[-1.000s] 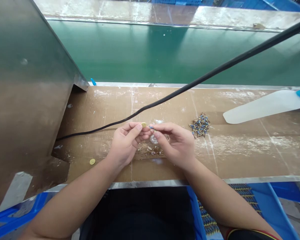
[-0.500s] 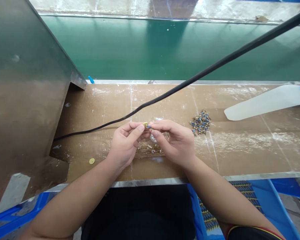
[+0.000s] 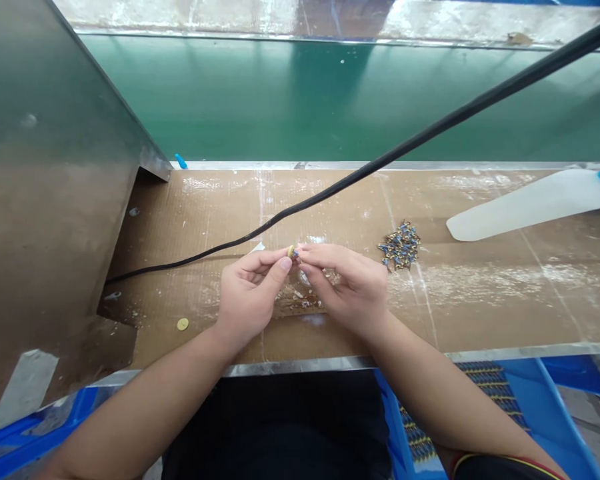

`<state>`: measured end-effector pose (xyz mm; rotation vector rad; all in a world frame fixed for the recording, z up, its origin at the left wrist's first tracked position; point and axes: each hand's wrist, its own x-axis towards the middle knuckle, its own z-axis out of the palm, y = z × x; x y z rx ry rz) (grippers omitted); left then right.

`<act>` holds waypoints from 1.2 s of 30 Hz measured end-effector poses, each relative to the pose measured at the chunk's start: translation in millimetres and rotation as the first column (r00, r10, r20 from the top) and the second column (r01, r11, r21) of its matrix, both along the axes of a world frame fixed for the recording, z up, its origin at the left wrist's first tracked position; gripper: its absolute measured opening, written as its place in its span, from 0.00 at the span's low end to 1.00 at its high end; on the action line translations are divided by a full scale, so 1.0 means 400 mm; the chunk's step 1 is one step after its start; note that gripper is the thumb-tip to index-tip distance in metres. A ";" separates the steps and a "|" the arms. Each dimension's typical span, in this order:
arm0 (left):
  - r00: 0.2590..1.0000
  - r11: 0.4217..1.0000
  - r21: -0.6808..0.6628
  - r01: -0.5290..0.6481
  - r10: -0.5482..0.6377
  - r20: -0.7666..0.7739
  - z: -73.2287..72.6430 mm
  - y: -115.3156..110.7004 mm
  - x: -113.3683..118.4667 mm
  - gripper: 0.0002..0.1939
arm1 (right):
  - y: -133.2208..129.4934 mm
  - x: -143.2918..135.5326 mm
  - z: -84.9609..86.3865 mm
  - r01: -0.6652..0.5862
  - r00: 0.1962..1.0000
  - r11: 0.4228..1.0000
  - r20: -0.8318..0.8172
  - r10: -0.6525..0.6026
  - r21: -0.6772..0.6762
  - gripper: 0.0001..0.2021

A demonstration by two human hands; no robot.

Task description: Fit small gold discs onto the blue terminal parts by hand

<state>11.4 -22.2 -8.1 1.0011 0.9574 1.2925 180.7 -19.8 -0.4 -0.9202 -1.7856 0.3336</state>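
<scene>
Over the middle of the brown cardboard sheet [image 3: 330,333], my two hands meet at the fingertips. My left hand [image 3: 250,287] pinches a small yellow disc [image 3: 291,252] between thumb and fingers, and the disc is seen nearly edge-on. Against the disc, my right hand [image 3: 350,283] grips a tiny blue part [image 3: 297,254], mostly hidden by the fingertips. To the right of my hands lies a pile of small blue-and-brass parts [image 3: 400,247]. Another yellow disc [image 3: 183,324] lies flat on the cardboard near my left forearm.
A black cable [image 3: 330,189] crosses above the cardboard. Metal housing [image 3: 55,167] stands at left, a green belt [image 3: 230,100] runs behind. A whitish bottle-like object [image 3: 525,207] lies at right. Below the edge is a blue crate [image 3: 545,407] with rows of parts [image 3: 495,390].
The yellow disc in my left hand has turned from showing its face to nearly edge-on. Both hands have stayed together in about the same place.
</scene>
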 end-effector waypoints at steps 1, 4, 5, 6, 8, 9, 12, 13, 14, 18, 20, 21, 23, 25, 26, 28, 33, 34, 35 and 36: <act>1.000 1.000 0.012 -0.002 0.002 -0.014 0.003 -0.001 0.001 0.08 | -0.001 0.001 0.000 -0.003 1.000 1.000 -0.004 0.003 -0.004 0.11; 1.000 1.000 0.029 0.001 0.000 -0.028 0.009 -0.002 0.001 0.06 | -0.001 0.002 0.000 -0.016 1.000 1.000 -0.018 0.016 -0.016 0.11; 1.000 1.000 0.030 -0.002 0.003 -0.031 0.009 -0.001 0.001 0.06 | -0.001 0.003 -0.001 -0.018 1.000 1.000 -0.019 0.018 -0.024 0.10; 0.999 1.000 0.028 -0.006 0.007 -0.035 0.008 0.000 0.001 0.06 | -0.001 0.003 -0.001 -0.020 1.000 0.999 -0.020 0.019 -0.034 0.10; 0.999 1.000 0.024 -0.011 0.012 -0.042 0.003 0.003 0.001 0.08 | 0.000 0.004 -0.002 -0.018 1.000 0.999 -0.019 0.017 -0.046 0.10; 0.999 1.000 0.022 -0.009 0.010 -0.042 -0.001 0.004 0.001 0.09 | 0.001 0.004 -0.002 -0.018 1.000 0.999 -0.017 0.017 -0.046 0.10; 1.000 1.000 0.012 0.020 -0.020 -0.013 -0.006 0.005 0.001 0.11 | 0.005 0.007 0.000 -0.016 1.000 0.999 -0.013 0.016 -0.030 0.10; 1.000 1.000 0.010 0.030 -0.030 -0.002 -0.005 0.005 0.001 0.11 | 0.007 0.008 0.002 -0.015 1.000 1.000 -0.012 0.015 -0.027 0.09; 0.999 0.999 0.009 0.037 -0.037 0.001 -0.002 0.005 0.001 0.11 | 0.008 0.009 0.003 -0.014 1.000 1.000 -0.013 0.014 -0.023 0.09; 0.995 0.999 0.024 0.032 -0.030 -0.094 0.016 0.008 -0.002 0.07 | 0.013 0.014 0.000 0.000 1.000 1.000 0.019 -0.001 0.024 0.09; 0.986 0.998 0.051 0.033 -0.025 -0.163 0.022 0.011 -0.003 0.05 | 0.015 0.016 -0.005 0.033 0.999 0.999 0.037 -0.034 0.043 0.09; 0.980 0.996 0.078 0.032 -0.016 -0.197 0.022 0.013 -0.003 0.04 | 0.016 0.017 -0.008 0.055 0.997 0.997 0.042 -0.058 0.051 0.09; 0.964 0.987 0.156 0.027 0.016 -0.266 0.019 0.015 -0.004 0.03 | 0.018 0.019 -0.012 0.076 0.995 0.994 0.060 -0.081 0.083 0.10; 0.940 0.971 0.237 0.020 0.063 -0.335 0.012 0.016 -0.004 0.03 | 0.020 0.022 -0.012 0.049 0.994 0.991 0.089 -0.060 0.123 0.10; 0.927 0.964 0.266 0.016 0.085 -0.365 0.009 0.016 -0.004 0.04 | 0.022 0.024 -0.011 0.029 0.994 0.990 0.104 -0.043 0.137 0.09; 0.902 0.952 0.305 0.005 0.127 -0.412 0.005 0.016 -0.004 0.03 | 0.023 0.026 -0.008 0.000 0.991 0.989 0.131 -0.019 0.146 0.09; 0.870 0.927 0.374 0.016 0.171 -0.462 0.003 0.020 -0.005 0.03 | 0.021 0.024 -0.004 -0.039 0.986 0.987 0.163 0.014 0.154 0.10; 0.868 0.923 0.383 0.018 0.176 -0.465 0.002 0.021 -0.006 0.03 | 0.020 0.023 -0.004 -0.045 0.988 0.987 0.154 0.022 0.152 0.09; 0.868 0.921 0.390 0.018 0.179 -0.462 0.001 0.021 -0.007 0.03 | 0.020 0.021 -0.004 -0.048 0.989 0.988 0.143 0.027 0.146 0.09; 0.871 0.917 0.398 0.016 0.182 -0.455 0.000 0.020 -0.008 0.03 | 0.019 0.021 -0.003 -0.049 0.991 0.989 0.132 0.030 0.140 0.09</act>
